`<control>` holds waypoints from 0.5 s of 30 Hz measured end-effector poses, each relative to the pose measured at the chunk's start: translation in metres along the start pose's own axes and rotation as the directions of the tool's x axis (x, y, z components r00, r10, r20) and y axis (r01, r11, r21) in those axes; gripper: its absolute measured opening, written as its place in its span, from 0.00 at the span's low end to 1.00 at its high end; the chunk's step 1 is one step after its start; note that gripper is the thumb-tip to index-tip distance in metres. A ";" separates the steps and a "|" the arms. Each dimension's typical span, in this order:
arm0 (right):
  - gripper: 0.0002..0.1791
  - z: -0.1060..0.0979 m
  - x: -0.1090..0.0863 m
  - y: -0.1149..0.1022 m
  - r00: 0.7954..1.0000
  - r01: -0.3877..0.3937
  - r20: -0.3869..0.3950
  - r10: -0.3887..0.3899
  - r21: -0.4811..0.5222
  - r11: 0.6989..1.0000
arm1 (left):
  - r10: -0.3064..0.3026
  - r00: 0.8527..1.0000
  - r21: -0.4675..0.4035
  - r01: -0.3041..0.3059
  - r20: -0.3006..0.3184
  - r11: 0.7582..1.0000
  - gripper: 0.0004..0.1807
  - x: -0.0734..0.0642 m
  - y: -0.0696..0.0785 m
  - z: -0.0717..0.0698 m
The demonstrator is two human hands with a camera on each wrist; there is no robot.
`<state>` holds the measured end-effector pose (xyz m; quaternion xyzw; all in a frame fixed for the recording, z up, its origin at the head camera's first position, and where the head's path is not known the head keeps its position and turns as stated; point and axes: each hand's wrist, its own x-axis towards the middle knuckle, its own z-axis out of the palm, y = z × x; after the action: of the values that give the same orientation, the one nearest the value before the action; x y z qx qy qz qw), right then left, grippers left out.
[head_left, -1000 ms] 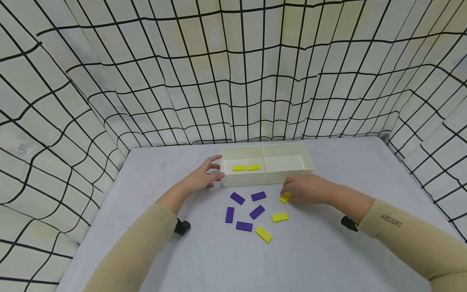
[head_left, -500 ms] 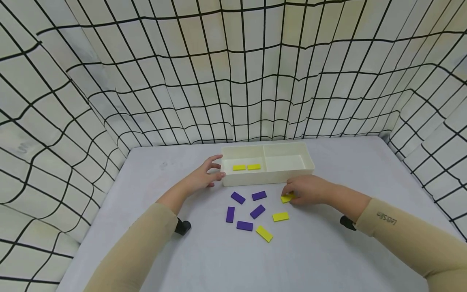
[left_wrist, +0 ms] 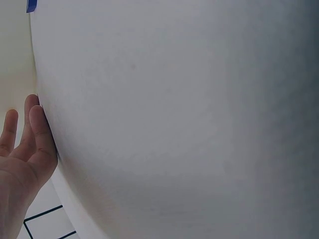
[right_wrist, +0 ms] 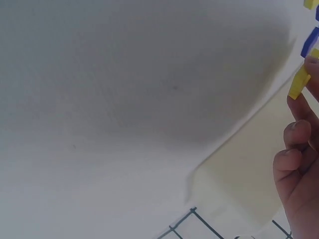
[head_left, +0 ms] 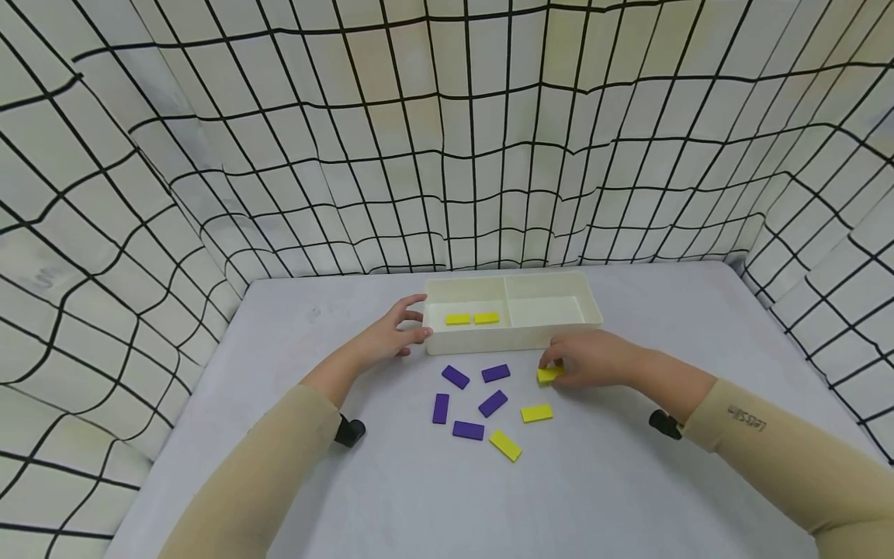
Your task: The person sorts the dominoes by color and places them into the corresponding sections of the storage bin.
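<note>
My right hand (head_left: 595, 359) pinches a yellow domino-shaped block (head_left: 548, 376) between thumb and index finger, in front of the white box's right half. In the right wrist view that block (right_wrist: 299, 83) stands tilted at the fingertips, and the other fingers are curled. At the left end of the two-compartment white box (head_left: 482, 341), my left hand (head_left: 389, 335) rests with spread, relaxed fingers touching its end. The left wrist view shows those fingers (left_wrist: 42, 134) nearly straight. Two yellow blocks (head_left: 472, 318) lie side by side in the box's left compartment.
Several purple blocks (head_left: 469, 430) lie scattered on the white tabletop (head_left: 594, 481) before the box. Two more yellow blocks, one level (head_left: 537, 413) and one slanted (head_left: 505, 446), lie right of them. A black-lined white grid backdrop (head_left: 489, 171) surrounds the table's back and sides.
The yellow block in my right hand has turned from slanted to nearly level and risen slightly at the fingertips. My left hand stays at the box's end.
</note>
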<state>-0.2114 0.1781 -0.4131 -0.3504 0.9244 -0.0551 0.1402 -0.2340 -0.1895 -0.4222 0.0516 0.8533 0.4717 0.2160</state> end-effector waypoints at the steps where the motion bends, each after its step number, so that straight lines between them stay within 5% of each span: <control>1: 0.13 -0.002 0.000 0.000 1.000 0.002 -0.003 -0.002 0.005 1.000 | -0.001 1.000 0.001 0.001 -0.001 1.000 0.41 0.000 0.000 0.000; 15: 0.14 -0.033 0.002 -0.003 0.996 0.064 -0.062 -0.062 0.030 0.997 | -0.005 1.000 0.009 0.005 -0.001 1.000 0.41 0.000 0.000 0.000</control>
<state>-0.2210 0.1743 -0.3811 -0.3754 0.9157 -0.0850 0.1158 -0.2343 -0.1896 -0.4224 0.0503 0.8557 0.4674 0.2166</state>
